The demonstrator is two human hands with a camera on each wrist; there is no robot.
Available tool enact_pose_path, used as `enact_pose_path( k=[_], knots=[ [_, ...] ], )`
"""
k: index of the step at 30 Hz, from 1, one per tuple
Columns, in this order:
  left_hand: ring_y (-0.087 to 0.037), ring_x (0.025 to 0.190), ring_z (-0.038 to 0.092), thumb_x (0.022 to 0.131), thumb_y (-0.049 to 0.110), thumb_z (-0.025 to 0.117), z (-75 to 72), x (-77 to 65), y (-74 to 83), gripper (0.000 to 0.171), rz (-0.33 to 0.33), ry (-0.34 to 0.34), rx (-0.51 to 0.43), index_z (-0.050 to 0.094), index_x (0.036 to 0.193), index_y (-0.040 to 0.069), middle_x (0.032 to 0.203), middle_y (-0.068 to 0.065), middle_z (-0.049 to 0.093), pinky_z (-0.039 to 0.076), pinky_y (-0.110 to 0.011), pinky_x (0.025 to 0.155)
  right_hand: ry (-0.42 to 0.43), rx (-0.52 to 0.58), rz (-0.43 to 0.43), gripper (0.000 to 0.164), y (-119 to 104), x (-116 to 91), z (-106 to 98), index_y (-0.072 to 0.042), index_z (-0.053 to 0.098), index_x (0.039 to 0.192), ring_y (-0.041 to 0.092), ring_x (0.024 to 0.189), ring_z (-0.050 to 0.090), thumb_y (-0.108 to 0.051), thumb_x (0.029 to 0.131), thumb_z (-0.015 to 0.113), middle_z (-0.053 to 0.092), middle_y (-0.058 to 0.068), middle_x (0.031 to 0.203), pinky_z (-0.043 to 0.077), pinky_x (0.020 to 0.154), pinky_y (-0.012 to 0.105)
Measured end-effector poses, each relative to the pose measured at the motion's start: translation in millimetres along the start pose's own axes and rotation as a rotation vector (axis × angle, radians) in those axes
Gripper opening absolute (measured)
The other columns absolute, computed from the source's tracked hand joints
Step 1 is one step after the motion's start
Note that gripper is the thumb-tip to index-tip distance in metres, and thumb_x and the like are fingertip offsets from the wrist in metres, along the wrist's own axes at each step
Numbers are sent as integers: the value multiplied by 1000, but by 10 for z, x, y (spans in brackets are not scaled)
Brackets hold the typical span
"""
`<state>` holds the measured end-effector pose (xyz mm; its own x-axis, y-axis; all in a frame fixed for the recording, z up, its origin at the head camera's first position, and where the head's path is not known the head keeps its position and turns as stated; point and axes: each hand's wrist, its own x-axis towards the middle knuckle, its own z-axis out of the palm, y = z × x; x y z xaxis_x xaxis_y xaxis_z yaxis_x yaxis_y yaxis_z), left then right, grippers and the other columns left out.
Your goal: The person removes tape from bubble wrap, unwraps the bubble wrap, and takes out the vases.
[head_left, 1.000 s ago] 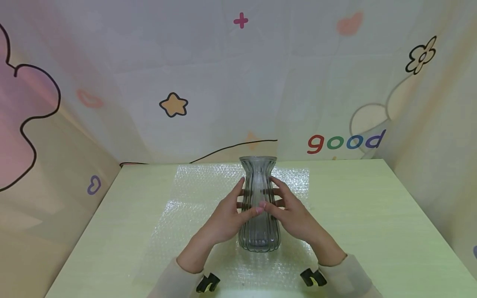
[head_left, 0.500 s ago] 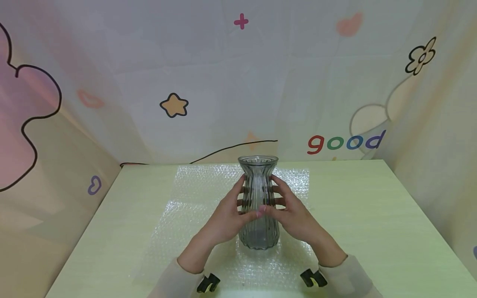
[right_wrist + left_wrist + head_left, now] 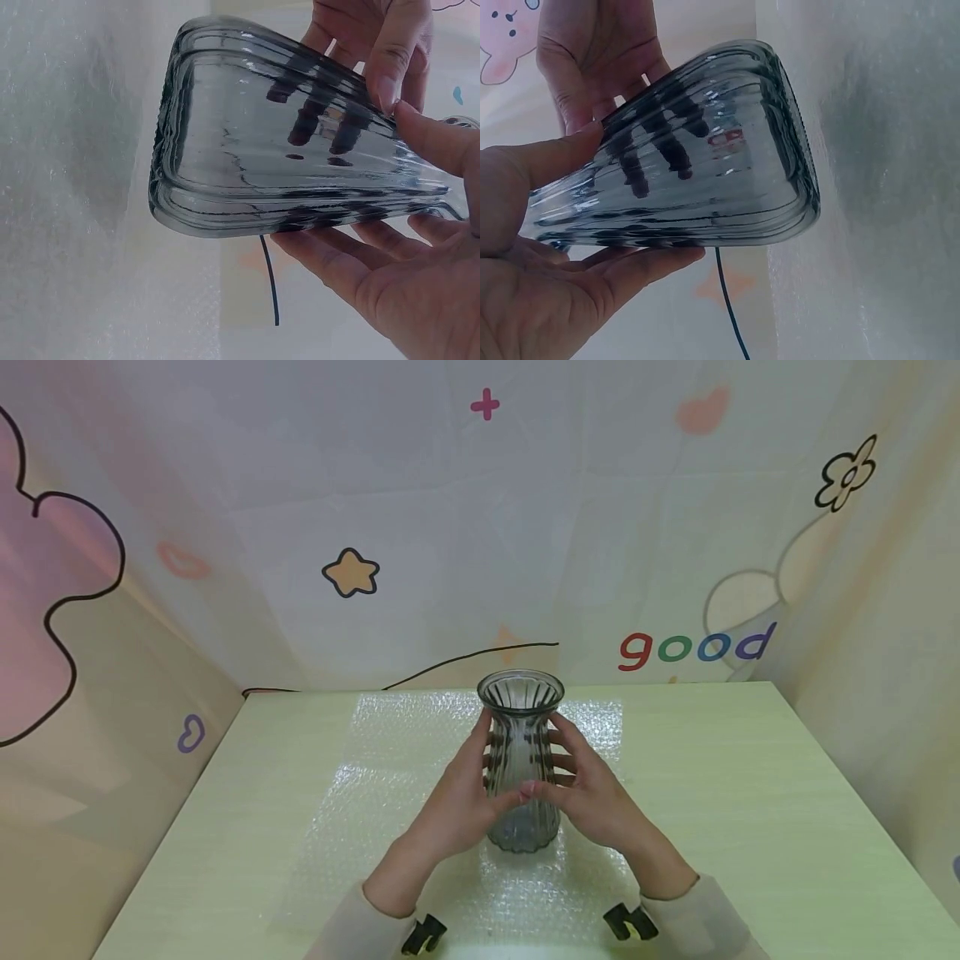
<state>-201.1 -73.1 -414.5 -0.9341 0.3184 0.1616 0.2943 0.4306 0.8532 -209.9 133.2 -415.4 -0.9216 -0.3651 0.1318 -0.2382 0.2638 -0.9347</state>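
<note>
A smoky grey ribbed glass vase with a flared rim stands between both hands at the middle of the table. My left hand grips its left side and my right hand its right side. Both thumbs meet across the front, while the other fingers wrap around the sides and back. In the head view the vase leans toward me, so its round mouth shows. Through the clear glass wall in the left wrist view, darkened fingers are visible. The right wrist view has the thick vase base close over the bubble wrap.
A sheet of clear bubble wrap lies flat beneath the vase on the pale green table. Behind the table hangs a printed curtain, with more fabric along both sides. Black clips sit at the sleeve cuffs.
The vase has tipped, its rim coming toward me and its base shifting up and away in the head view. Both hands keep their grip and turn slightly with it.
</note>
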Motion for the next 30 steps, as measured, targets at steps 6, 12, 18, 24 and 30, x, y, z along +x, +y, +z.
enact_pose_path(
  k=[6,12,18,24,30],
  knots=[
    [-36,150,41,90,21,82,34,2,-8,117,51,29,84,-5,167,34,173,-10,21,48,-57,108,32,-3,-18,99,-5,0,14,-25,20,166,50,138,52,-2,89,79,42,20,158,45,109,62],
    [-35,145,47,90,19,82,60,-16,-19,113,78,54,153,0,168,29,166,-14,32,46,-54,112,73,-15,-49,93,2,0,26,-20,29,161,47,140,51,0,86,81,44,16,158,47,109,60],
    [-35,137,55,92,22,81,74,-24,-37,105,153,93,234,7,167,22,156,-17,42,49,-54,109,122,-62,-98,90,-5,2,34,-20,37,156,46,139,53,1,83,84,49,13,153,47,108,60],
    [-36,132,58,93,24,79,95,-23,-71,101,190,120,279,9,165,13,151,-19,45,52,-53,105,145,-84,-105,90,-4,14,48,-21,38,157,43,139,54,1,82,84,49,12,155,48,108,59],
    [-37,132,58,93,24,79,109,-12,-94,100,177,126,286,10,165,13,151,-19,45,52,-53,104,161,-103,-92,89,-9,17,63,-20,39,156,44,139,54,1,83,83,50,13,154,47,108,60]
  ],
)
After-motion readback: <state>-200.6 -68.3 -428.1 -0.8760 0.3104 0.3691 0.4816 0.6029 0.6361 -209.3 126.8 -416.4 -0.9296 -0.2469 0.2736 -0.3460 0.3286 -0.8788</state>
